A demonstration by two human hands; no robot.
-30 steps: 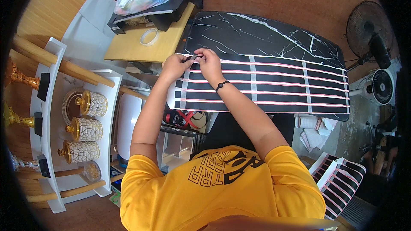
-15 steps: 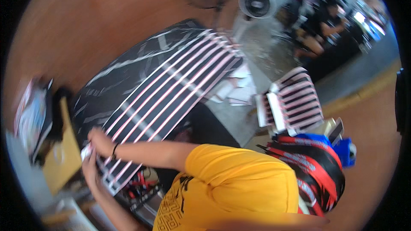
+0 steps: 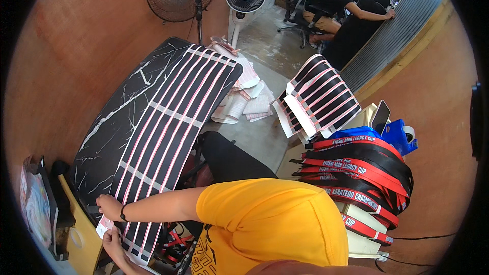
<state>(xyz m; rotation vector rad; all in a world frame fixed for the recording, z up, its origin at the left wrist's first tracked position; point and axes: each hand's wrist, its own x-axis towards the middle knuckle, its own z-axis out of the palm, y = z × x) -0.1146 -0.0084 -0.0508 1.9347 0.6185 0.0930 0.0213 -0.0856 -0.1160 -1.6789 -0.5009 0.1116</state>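
In the head view, the black panel striped in white and red lies lengthwise on the dark marbled table, its stripes side by side and grey bands already across it at several places, including near both ends. Work seems centred on its near left corner: the left hand appears to pinch a small pale piece there, while the right hand is curled just above it, and whether it grips anything I cannot tell. A second striped panel lies off to the right, looking similarly banded; how much remains is not clear from what shows. Against the frame from a second ago, the view has swung right, bringing in a bundle of red and black straps; the hands, then almost meeting over a dark bit, now have the pale piece between them.
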